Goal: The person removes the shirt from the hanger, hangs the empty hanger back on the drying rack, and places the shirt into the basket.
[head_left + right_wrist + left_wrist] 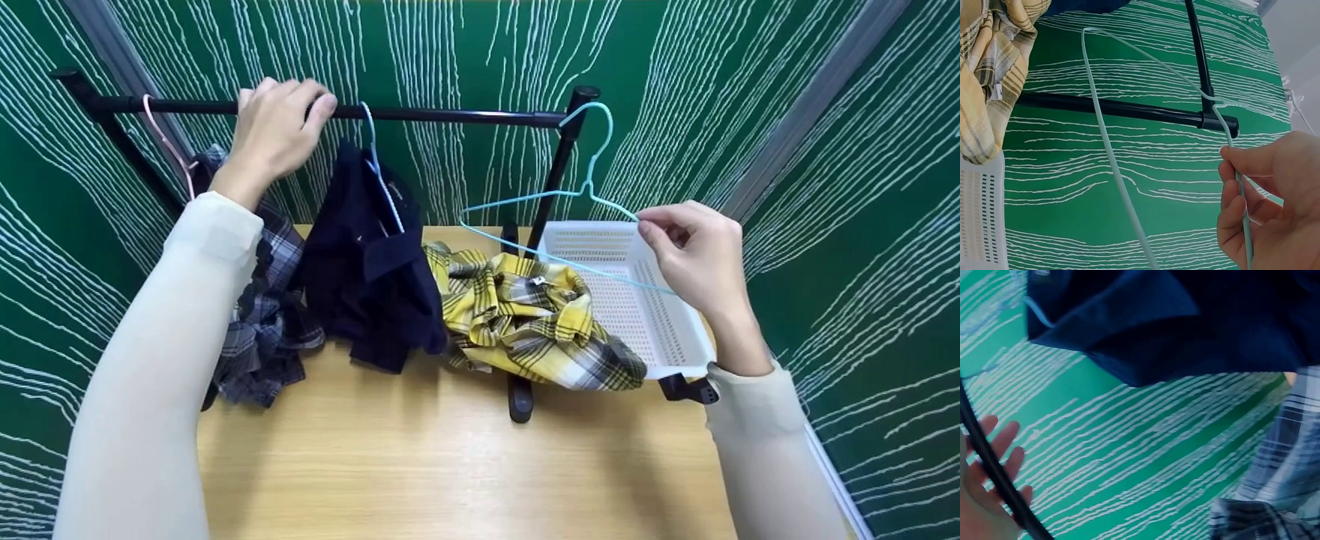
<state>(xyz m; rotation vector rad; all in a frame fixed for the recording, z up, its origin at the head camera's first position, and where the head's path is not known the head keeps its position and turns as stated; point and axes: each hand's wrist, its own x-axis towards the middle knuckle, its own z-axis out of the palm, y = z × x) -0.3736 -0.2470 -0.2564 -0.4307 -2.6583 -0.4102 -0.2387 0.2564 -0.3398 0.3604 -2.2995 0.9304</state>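
In the head view my left hand point(277, 127) is at the black rail point(465, 115), between a pink hanger point(166, 139) and a blue hanger point(373, 150) bearing a navy garment point(367, 277). The left wrist view shows that hand's fingers point(1008, 439) spread loosely beside the rail point(994, 467). With thumb and fingers, my right hand point(701, 255) pinches one shoulder of a bare light-blue hanger point(525, 199), whose hook stands near the rail's right end. Below that hanger lies a crumpled yellow plaid shirt point(525, 322).
A white perforated basket point(690, 330) stands at right, partly behind the yellow shirt. Dark plaid clothing point(262, 352) hangs at left beneath the pink hanger. The rack's black foot point(520, 401) rests on the wooden table point(450, 465). Green walls with white streaks point(420, 45) enclose the space.
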